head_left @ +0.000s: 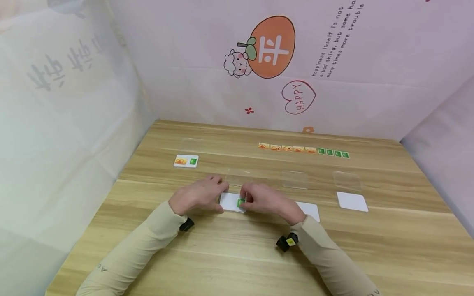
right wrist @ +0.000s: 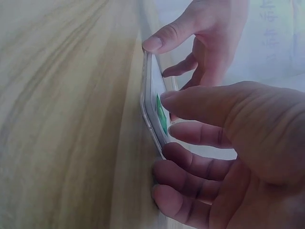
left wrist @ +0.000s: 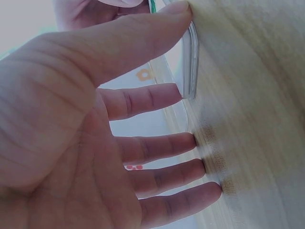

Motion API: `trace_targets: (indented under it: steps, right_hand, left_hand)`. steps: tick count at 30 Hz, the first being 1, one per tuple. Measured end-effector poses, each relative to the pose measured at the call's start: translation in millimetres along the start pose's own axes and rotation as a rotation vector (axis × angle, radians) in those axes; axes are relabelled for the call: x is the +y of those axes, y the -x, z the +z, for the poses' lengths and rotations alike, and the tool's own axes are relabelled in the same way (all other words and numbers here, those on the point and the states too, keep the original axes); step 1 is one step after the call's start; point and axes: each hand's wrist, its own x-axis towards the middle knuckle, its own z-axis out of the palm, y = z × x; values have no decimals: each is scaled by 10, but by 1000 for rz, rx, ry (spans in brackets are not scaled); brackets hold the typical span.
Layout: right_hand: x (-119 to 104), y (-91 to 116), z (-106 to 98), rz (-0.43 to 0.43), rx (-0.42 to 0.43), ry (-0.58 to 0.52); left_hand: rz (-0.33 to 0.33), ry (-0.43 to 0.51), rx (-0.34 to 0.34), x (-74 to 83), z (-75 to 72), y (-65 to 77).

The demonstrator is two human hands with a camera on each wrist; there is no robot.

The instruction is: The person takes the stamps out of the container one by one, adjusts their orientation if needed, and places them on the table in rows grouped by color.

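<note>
A white card (head_left: 228, 201) lies on the wooden table in front of me, with a clear layer showing along its edge in the right wrist view. My left hand (head_left: 200, 195) holds the card's left end between thumb and index finger; its other fingers stretch down to the tabletop in the left wrist view. On the card's right end is a small green picture piece (head_left: 240, 203). My right hand (head_left: 267, 201) pinches this piece at its edges with thumb and index finger, while its remaining fingers curl beside the card's edge.
Further back lies a row of orange picture pieces (head_left: 287, 148) and green pieces (head_left: 329, 152). A finished-looking card (head_left: 186, 160) bearing one of each sits at left. Clear squares (head_left: 295, 179) lie behind my hands, and white cards (head_left: 352, 201) at right.
</note>
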Motion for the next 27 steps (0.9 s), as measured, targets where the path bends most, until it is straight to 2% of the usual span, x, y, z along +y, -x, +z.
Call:
trace_targets:
  steps: [14, 27]
  right_hand:
    - [-22, 5, 32, 35, -11, -3]
    - [-60, 15, 43, 40, 11, 40]
  left_hand:
    - [-6, 3, -7, 5, -1, 6]
    - [-2, 9, -5, 3, -5, 12]
